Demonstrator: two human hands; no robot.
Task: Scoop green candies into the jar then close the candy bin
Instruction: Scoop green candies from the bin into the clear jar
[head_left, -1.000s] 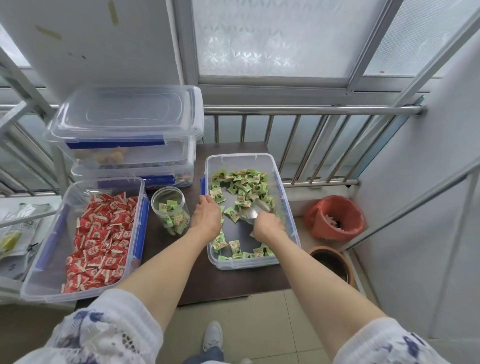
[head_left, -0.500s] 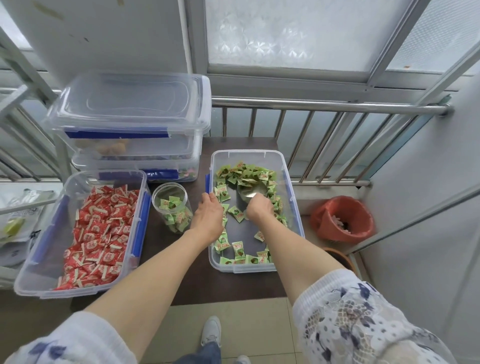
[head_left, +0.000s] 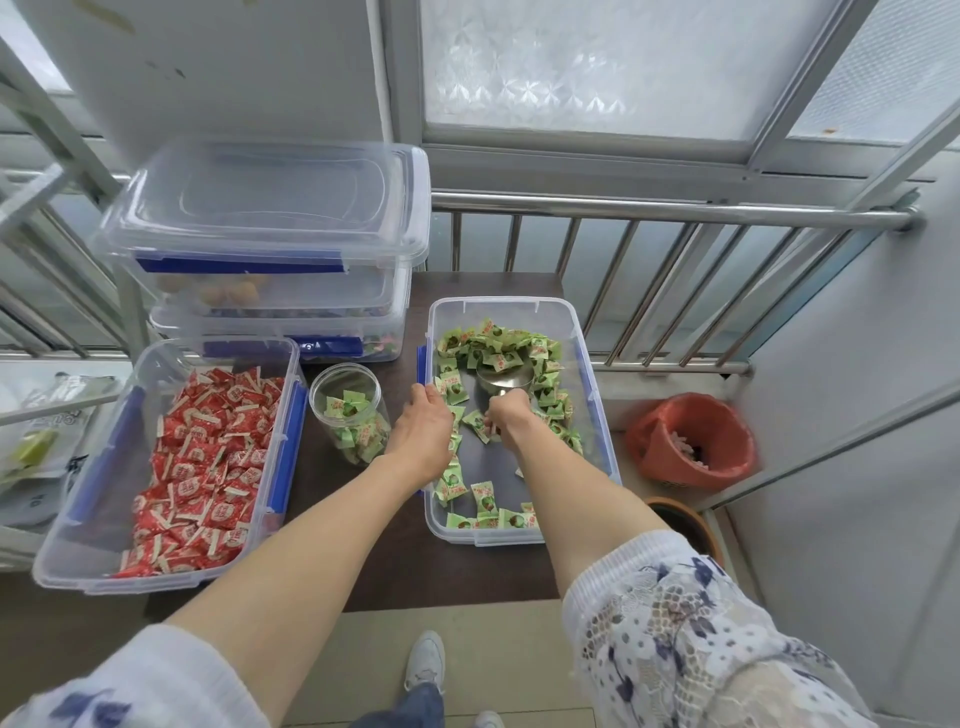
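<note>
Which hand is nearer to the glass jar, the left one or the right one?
The left hand. It grips the left wall of the green candy bin, just right of the jar. The right hand is farther right, inside the bin, holding the metal scoop.

Right hand (head_left: 511, 415) gripping metal scoop (head_left: 505, 382) among green candies (head_left: 493, 348), left hand (head_left: 423, 431) apparently steadying bin (head_left: 592, 395)

My sleeve (head_left: 675, 639) is white lace with navy flowers; green candies (head_left: 498, 348), red candies (head_left: 208, 457), orange-red basket (head_left: 691, 441).
</note>
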